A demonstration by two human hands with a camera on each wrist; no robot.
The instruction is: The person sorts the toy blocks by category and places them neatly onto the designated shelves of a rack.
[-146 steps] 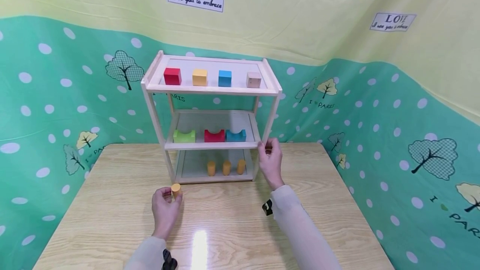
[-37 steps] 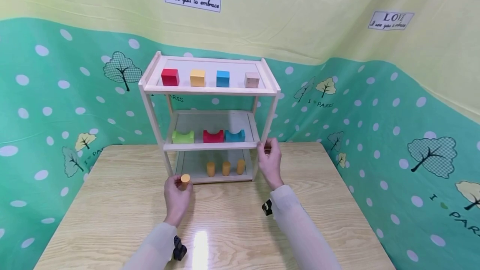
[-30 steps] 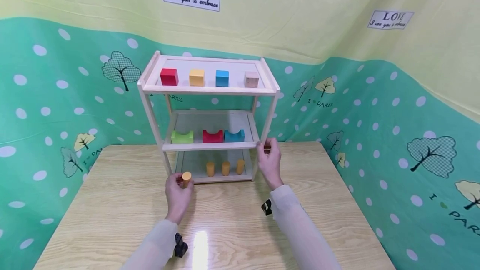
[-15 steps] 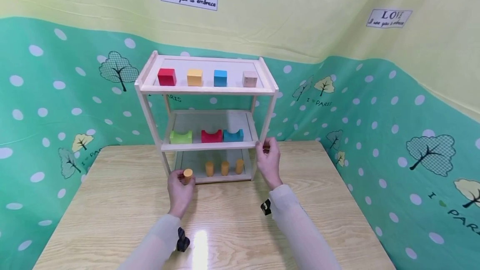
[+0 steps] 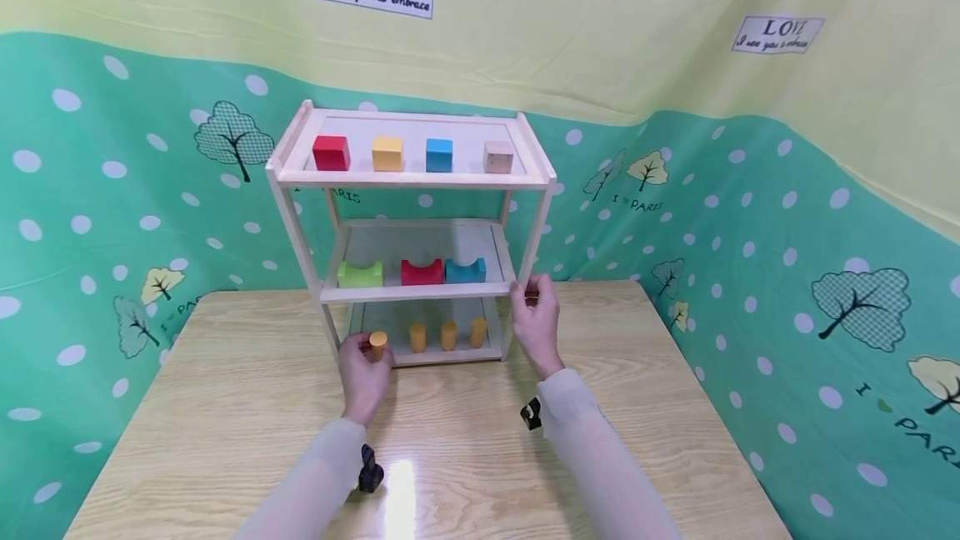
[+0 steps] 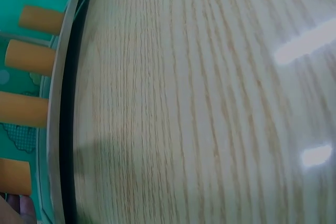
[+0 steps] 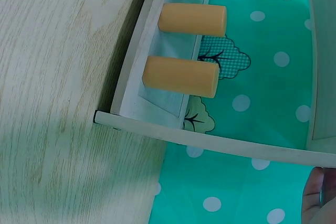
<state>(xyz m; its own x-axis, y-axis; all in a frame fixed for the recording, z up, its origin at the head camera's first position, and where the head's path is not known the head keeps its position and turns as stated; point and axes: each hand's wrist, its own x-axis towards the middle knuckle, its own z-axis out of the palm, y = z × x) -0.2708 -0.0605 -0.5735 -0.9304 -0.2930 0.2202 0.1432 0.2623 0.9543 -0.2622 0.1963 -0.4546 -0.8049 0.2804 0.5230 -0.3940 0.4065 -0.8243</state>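
Observation:
My left hand (image 5: 365,380) holds an orange wooden cylinder (image 5: 378,345) upright at the left front of the bottom tier of a white wooden shelf (image 5: 420,293). Whether its base touches the tier is hidden. In the left wrist view the same cylinder (image 6: 14,177) shows at the lower left, fingertips (image 6: 25,209) beneath it. Several orange cylinders, among them this middle one (image 5: 448,337), stand in a row to its right. At the shelf's right front post, level with the middle tier, my right hand (image 5: 538,323) grips the frame.
Green (image 5: 361,275), red (image 5: 422,273) and blue (image 5: 465,272) notched blocks sit on the middle tier. Red (image 5: 332,154), yellow (image 5: 387,155), blue (image 5: 439,156) and plain wood (image 5: 498,157) blocks line the top. A patterned cloth (image 5: 750,340) hangs behind the wooden table (image 5: 225,423).
My left hand has carried the cylinder from the tabletop area forward and right, over the bottom tier's front edge. The right hand has kept its grip on the shelf. The head view has shifted slightly.

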